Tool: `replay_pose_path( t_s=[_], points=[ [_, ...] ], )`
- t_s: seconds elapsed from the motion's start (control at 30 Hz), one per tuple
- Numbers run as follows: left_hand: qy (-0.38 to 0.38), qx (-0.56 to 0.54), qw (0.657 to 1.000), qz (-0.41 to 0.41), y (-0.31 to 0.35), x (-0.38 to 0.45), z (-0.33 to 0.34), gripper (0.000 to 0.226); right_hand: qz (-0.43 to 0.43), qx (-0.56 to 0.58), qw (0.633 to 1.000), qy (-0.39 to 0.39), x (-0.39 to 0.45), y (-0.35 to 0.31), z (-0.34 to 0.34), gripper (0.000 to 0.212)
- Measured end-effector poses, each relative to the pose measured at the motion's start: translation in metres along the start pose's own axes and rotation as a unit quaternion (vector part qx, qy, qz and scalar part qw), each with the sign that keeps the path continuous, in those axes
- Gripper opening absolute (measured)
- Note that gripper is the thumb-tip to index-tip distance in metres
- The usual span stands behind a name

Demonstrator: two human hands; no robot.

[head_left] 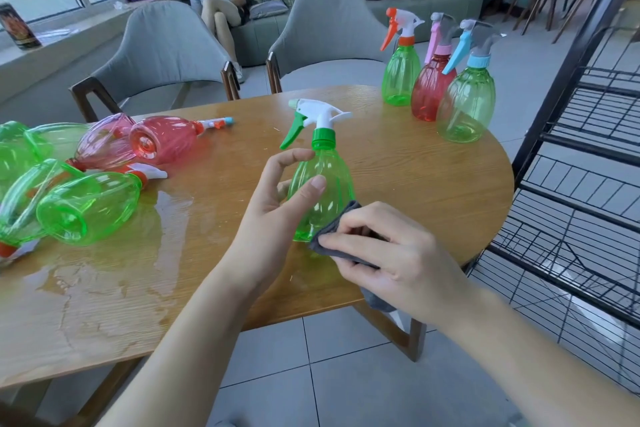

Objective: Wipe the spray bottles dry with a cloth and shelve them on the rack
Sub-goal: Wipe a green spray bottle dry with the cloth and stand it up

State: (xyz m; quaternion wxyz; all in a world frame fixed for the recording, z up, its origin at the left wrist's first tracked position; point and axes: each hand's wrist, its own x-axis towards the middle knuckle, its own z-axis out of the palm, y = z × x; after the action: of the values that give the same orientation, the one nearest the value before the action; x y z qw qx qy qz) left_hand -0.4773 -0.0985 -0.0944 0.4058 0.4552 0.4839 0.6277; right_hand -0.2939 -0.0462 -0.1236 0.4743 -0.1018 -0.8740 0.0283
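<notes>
A green spray bottle (320, 184) with a white head and green trigger stands upright near the front edge of the wooden surface (415, 166). The left hand (277, 198) holds it from the left, thumb and fingers (294, 158) curled round its body; the fingertips behind the bottle show only dimly through the plastic. The right hand (388, 246) pinches a folded grey cloth (341, 232) against the bottle's lower right side, its fingers closed on the fabric. Most of the cloth is hidden under that hand, and a tail of it hangs below the wrist.

At the left, several green and red bottles (90, 208) lie on their sides in a film of water (138, 253); the outermost ones are cut off by the edge of the view. Three bottles (436, 80) stand upright at the far right. The black wire rack (571, 218) stands right of the surface, only partly in view.
</notes>
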Motion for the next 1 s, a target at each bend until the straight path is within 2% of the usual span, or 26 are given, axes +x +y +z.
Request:
replay_pose_path(
  t_s=[0.1,0.3,0.43,0.57,0.67,0.9,1.0],
  points=[
    [-0.009,-0.02,1.0,-0.008,-0.002,0.001,-0.005,0.037,0.016,0.018,1.0,0.006,-0.004,0.002,-0.002,0.013],
    [-0.083,-0.038,0.996,-0.007,0.0,-0.004,-0.015,0.039,0.05,0.032,0.997,0.042,0.003,0.003,0.003,0.016],
    [-0.108,-0.026,0.994,-0.001,0.0,-0.007,-0.018,0.04,0.102,0.015,0.991,0.089,0.016,0.006,-0.001,0.016],
    [-0.13,0.014,0.991,0.009,0.001,-0.008,-0.019,0.035,0.17,0.022,0.98,0.103,0.024,0.017,-0.009,0.018],
    [-0.125,0.037,0.991,0.02,0.002,-0.008,-0.018,0.033,0.199,0.043,0.973,0.111,0.022,0.018,-0.009,0.021],
    [-0.08,0.109,0.988,0.068,0.001,-0.01,-0.012,0.03,0.15,0.027,0.983,0.101,0.008,0.012,0.001,0.02],
    [-0.077,0.123,0.987,0.07,0.004,-0.011,-0.011,0.03,0.16,0.024,0.981,0.107,0.012,0.013,-0.002,0.019]
  ],
)
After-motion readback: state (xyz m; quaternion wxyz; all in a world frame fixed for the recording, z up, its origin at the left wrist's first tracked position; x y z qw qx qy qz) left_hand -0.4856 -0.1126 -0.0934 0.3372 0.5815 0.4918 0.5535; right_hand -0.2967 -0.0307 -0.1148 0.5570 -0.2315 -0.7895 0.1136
